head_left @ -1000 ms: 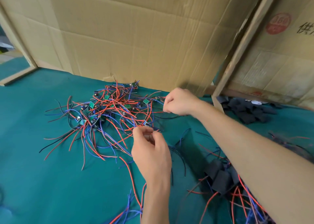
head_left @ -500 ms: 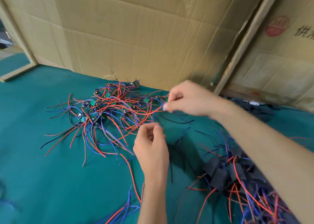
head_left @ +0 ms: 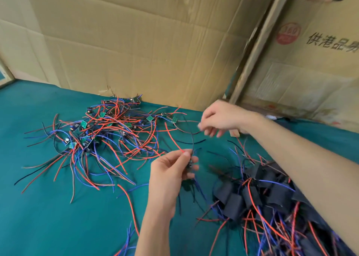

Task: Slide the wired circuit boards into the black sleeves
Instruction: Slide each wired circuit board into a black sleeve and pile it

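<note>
A tangle of wired circuit boards (head_left: 108, 131), small green boards with red, blue and black leads, lies on the teal cloth (head_left: 48, 217) at centre left. My left hand (head_left: 171, 172) is shut on one small wired board (head_left: 190, 163); its red and black leads rise from my fingertips. My right hand (head_left: 219, 118) hovers blurred beyond it, fingers spread, with nothing visibly pinched; a thin black lead ends near its fingertips. A heap of black sleeves (head_left: 235, 203), with leads sticking out of them, lies at lower right under my right forearm.
Creased cardboard sheets (head_left: 136, 42) stand as a wall along the back edge of the cloth. A leaning wooden strip (head_left: 256, 42) separates them from a printed carton (head_left: 320, 71) at right. Loose leads (head_left: 128, 242) trail off the near edge.
My left hand has turned and lifted, so the small board and its leads now show. My right hand has opened from its pinch and drifted right. The view has tilted, showing more of the sleeve heap.
</note>
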